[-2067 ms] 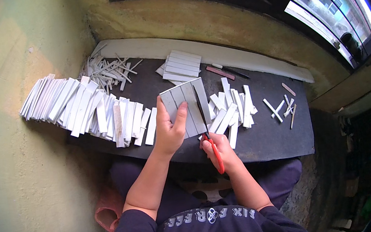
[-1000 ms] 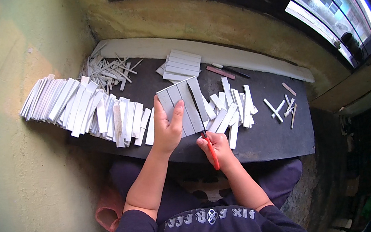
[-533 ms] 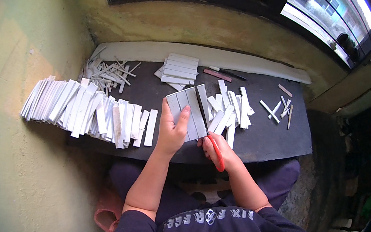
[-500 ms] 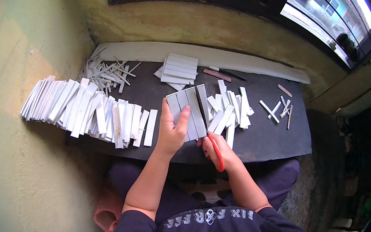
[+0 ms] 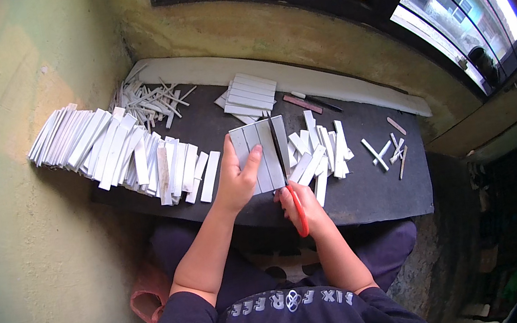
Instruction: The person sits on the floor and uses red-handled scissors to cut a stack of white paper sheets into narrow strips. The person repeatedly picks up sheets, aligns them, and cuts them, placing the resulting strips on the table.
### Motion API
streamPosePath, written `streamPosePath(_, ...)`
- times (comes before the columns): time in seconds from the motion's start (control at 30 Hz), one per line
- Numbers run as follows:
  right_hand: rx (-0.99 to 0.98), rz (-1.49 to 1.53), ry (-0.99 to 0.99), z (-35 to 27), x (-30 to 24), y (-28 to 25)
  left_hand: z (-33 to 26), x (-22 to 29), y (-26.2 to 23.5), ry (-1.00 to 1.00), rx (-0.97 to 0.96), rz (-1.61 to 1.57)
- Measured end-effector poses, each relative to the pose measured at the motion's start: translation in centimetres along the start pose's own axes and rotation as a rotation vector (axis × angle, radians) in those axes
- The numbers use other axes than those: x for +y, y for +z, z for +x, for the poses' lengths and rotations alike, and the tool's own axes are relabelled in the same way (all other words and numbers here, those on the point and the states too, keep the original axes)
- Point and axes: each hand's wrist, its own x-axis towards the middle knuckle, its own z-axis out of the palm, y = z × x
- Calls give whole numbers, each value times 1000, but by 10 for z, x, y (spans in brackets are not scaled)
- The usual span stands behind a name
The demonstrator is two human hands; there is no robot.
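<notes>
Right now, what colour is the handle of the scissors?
It's red: the scissors' handle shows best in the head view.

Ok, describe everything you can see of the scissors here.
The scissors have a red, plastic-looking handle and a long, narrow, dark blade, probably metal. The right-hand grip holds them by the handle, partly covering it. They point away from the person, the visible blade running over the lined white board near its right edge. How far they are open can't be told.

Left hand (image 5: 238,179) pinching; right hand (image 5: 309,203) curled closed.
</notes>
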Motion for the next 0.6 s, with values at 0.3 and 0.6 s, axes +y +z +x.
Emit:
streamPosePath(0.3,51,70,58,1,-1,8,1,1,-2,-23,7,-11)
streamPosePath(0.6,70,99,5,1,4,9,1,-1,0,-23,6,-33)
